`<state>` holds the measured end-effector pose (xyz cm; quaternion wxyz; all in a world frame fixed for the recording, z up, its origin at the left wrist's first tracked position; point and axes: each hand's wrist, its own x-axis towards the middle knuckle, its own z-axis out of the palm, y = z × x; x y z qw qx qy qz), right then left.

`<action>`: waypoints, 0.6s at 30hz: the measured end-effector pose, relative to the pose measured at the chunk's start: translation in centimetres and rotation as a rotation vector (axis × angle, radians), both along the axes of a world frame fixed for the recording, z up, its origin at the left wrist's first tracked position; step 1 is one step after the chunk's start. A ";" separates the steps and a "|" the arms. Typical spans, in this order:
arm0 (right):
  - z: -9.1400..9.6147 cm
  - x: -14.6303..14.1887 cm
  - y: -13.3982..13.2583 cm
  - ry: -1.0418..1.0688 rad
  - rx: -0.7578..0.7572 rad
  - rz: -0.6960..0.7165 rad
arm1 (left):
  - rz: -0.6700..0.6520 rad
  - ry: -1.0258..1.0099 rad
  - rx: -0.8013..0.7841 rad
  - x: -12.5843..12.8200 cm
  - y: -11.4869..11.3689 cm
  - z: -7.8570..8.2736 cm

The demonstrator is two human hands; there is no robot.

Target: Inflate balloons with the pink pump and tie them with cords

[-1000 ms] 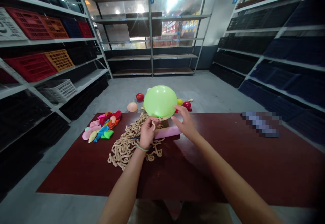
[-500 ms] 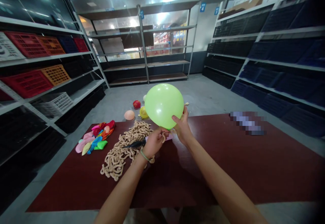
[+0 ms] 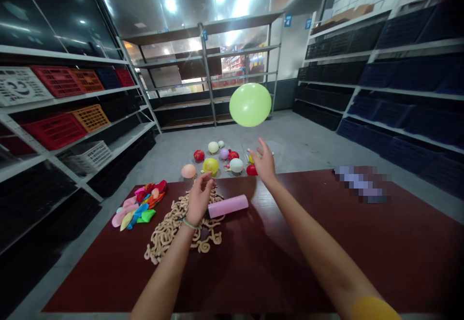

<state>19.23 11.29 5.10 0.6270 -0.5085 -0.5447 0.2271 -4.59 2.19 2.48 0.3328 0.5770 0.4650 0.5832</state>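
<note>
My right hand (image 3: 264,163) is up and open, fingers spread, reaching out past the table's far edge. Just above it, the green balloon (image 3: 250,105) floats in the air, touching neither hand. My left hand (image 3: 199,199) is lower, its fingers bunched together and pointing up; I can't tell whether they pinch anything. It sits over the tan curly strands (image 3: 170,228) heaped on the dark red table (image 3: 290,262), with a band (image 3: 187,223) around that wrist.

Just right of my left hand, a pink roll (image 3: 228,206) lies on the table, near the heap. Farther left, a pile of flat colored balloons (image 3: 137,211) sits close to the table's left edge. Beyond the far edge, blown-up balloons (image 3: 224,160) in red, yellow, and pale colors rest on the gray floor (image 3: 304,151). That floor runs on to the far shelves (image 3: 203,102), with crate-filled shelves (image 3: 54,131) on the left and dark-binned shelves (image 3: 406,117) on the right.
</note>
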 end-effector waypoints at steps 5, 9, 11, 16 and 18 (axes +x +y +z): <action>-2.9 -1.5 -3.3 -0.236 0.034 0.221 | 0.043 0.014 -0.032 -2.0 0.2 -1.1; -5.7 -3.2 -7.2 -0.766 0.096 0.438 | 0.073 0.076 -0.079 -4.1 1.0 -2.1; -7.0 -4.0 -8.9 -1.015 0.126 0.504 | 0.079 0.133 -0.106 -5.4 1.4 -2.6; -9.0 -4.5 -10.8 -1.254 0.163 0.444 | 0.117 0.076 -0.174 -8.2 1.0 -4.2; -9.3 -4.2 -10.7 -1.267 0.179 0.423 | 0.122 0.004 -0.218 -9.0 0.6 -4.7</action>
